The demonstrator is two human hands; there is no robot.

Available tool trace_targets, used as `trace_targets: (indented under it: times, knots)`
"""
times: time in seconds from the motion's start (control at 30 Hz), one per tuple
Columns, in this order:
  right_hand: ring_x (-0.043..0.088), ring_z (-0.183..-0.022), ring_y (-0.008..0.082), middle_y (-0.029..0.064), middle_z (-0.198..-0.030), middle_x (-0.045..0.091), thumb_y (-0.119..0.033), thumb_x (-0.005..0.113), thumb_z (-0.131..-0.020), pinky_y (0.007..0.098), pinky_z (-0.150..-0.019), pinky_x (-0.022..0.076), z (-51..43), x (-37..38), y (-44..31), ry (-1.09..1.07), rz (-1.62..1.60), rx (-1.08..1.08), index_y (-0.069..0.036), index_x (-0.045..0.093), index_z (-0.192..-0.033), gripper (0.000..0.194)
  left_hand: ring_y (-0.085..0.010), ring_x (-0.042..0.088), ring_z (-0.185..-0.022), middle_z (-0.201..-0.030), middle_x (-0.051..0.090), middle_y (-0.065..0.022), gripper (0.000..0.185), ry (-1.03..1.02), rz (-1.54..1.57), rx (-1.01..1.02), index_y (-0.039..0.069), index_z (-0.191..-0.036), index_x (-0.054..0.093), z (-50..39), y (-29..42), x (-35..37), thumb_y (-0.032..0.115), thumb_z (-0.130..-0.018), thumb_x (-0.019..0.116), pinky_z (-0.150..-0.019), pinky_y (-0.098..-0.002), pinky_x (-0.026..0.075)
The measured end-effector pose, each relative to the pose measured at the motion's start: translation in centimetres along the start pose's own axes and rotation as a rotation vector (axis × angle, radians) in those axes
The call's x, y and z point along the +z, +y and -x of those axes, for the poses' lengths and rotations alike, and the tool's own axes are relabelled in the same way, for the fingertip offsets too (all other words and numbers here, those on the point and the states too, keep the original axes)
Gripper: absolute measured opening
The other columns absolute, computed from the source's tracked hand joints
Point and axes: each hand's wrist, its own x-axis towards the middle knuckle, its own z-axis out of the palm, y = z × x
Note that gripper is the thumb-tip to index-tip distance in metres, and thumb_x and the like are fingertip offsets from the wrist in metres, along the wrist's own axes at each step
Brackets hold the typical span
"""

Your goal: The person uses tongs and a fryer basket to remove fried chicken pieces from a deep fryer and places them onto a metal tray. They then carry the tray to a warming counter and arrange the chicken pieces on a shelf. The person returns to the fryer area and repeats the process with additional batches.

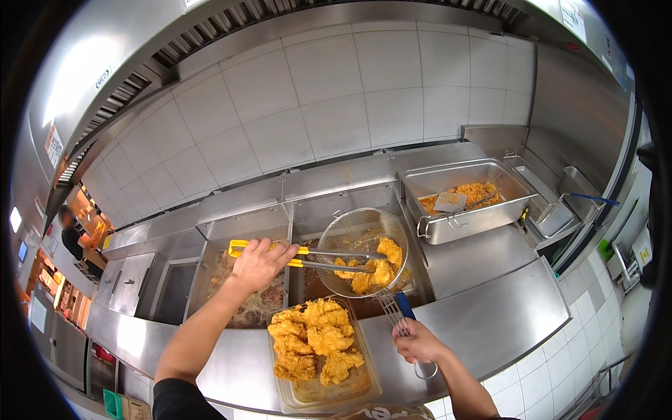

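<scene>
My left hand [264, 262] grips metal tongs with yellow handles [239, 248]; their tips reach into a round wire-mesh skimmer [341, 236]. Several pieces of golden battered fried chicken [380, 275] lie in the skimmer at the tongs' tips; whether the tips pinch a piece I cannot tell. The skimmer's wire handle is held in my right hand [417, 341], below and right of the mesh. Under the skimmer is a fryer vat of brown oil [310, 286]. More fried chicken [328, 338] fills much of a clear plastic tray [370, 386] on the steel counter's front.
A second vat of bubbling oil [252, 299] lies to the left. At back right, a deep steel pan [472, 226] holds fried crumbs and a flat utensil. A blue-handled fry basket [590, 198] sits beyond it. A co-worker [73, 239] stands far left.
</scene>
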Motion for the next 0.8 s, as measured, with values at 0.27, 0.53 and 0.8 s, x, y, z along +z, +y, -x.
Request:
trace_targets:
  times: [0.27, 0.53, 0.8]
  knots:
    - [0.035, -0.044, 0.0093, 0.0023, -0.063, 0.041, 0.002, 0.056, -0.084, 0.0288, -0.038, 0.0319, -0.9, 0.7, -0.1, -0.004, -0.006, 0.000, -0.004, 0.042, -0.096, 0.020, -0.0166, 0.056, -0.091, -0.118, 0.060, 0.0025, 0.046, 0.033, 0.004, 0.128, 0.018, -0.132, 0.055, -2.5, 0.7, -1.0, 0.012, -0.087, 0.055, -0.078, -0.0303, 0.044]
    - [0.033, -0.042, 0.0090, 0.0012, -0.061, 0.039, 0.004, 0.055, -0.084, 0.0293, -0.036, 0.0309, -2.0, 1.7, 1.2, 0.036, -0.103, -0.036, -0.005, 0.042, -0.096, 0.020, -0.0222, 0.065, -0.101, -0.119, 0.066, -0.0017, 0.047, -0.298, 0.349, -0.361, 0.019, -0.127, 0.061, 2.9, -3.5, -3.5, 0.039, -0.084, 0.068, -0.091, -0.0345, 0.051]
    - [0.034, -0.041, 0.0084, 0.0018, -0.061, 0.040, 0.003, 0.054, -0.085, 0.0291, -0.034, 0.0303, -2.3, 1.7, 0.8, 0.082, -0.088, -0.026, -0.005, 0.042, -0.095, 0.018, -0.0147, 0.065, -0.096, -0.106, 0.072, -0.0084, 0.050, -0.713, 1.245, -0.646, 0.003, -0.120, 0.065, 18.6, -12.2, -7.3, 0.020, -0.075, 0.082, -0.091, -0.0267, 0.047]
